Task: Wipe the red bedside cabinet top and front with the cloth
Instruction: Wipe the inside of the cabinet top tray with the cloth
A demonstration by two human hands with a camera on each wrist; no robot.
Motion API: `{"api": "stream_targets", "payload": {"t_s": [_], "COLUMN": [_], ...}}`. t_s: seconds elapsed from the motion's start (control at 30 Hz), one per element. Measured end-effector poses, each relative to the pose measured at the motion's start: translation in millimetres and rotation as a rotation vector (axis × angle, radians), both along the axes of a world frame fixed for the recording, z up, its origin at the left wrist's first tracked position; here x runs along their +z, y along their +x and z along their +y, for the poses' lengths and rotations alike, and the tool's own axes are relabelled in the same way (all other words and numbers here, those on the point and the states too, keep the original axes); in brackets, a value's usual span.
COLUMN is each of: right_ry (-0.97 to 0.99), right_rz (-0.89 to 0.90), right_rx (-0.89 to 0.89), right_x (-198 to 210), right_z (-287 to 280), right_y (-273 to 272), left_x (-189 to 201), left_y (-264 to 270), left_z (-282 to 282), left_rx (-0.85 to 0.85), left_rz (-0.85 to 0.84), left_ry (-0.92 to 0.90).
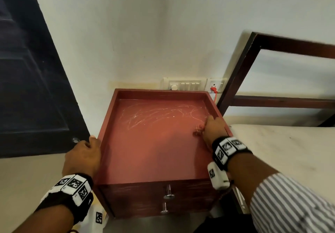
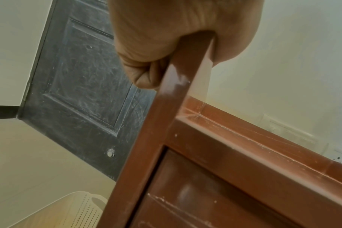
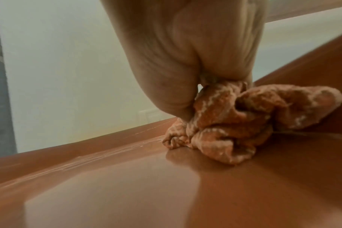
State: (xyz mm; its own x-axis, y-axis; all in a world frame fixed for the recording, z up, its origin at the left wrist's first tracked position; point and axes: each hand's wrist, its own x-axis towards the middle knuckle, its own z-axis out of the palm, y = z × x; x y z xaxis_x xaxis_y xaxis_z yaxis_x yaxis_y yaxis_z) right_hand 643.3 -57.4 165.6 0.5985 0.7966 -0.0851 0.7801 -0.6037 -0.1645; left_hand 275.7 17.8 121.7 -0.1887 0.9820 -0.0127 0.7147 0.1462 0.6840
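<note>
The red bedside cabinet (image 1: 154, 151) has a sunken top with a raised rim and pale scratch-like streaks (image 1: 163, 114) toward the back. My right hand (image 1: 213, 127) grips a crumpled reddish-brown cloth (image 3: 234, 120) and holds it down on the top near the right rim. The cloth (image 1: 198, 130) barely shows beside the hand in the head view. My left hand (image 1: 85, 154) grips the cabinet's left rim (image 2: 185, 74), fingers curled on the outside. The dark front (image 1: 137, 198) carries two metal knobs (image 1: 169, 194).
A dark door (image 1: 32, 87) stands left of the cabinet. A switch panel (image 1: 184, 84) and a socket with a red plug (image 1: 213, 89) are on the wall behind. A bed with dark frame (image 1: 272, 45) and pale mattress (image 1: 282, 151) lies right. A perforated cream basket (image 2: 72, 211) sits low left.
</note>
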Motion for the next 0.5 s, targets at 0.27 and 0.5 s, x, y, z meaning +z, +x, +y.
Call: {"api": "stream_targets", "payload": {"t_s": [0.27,0.5], "right_ry": [-0.048,0.023], "right_rz": [-0.009,0.06], "right_rx": [0.088,0.441], "right_x": [4.2,-13.9], "right_z": [93.6,115.4], "right_y": [-12.3,-115.8], "left_x": [-2.0,4.7], "left_y": [0.7,4.0], "left_z": [3.7,1.6], "left_rx": [0.023,0.035], "left_rz": [0.008,0.026], "left_ry": [-0.017,-0.025]}}
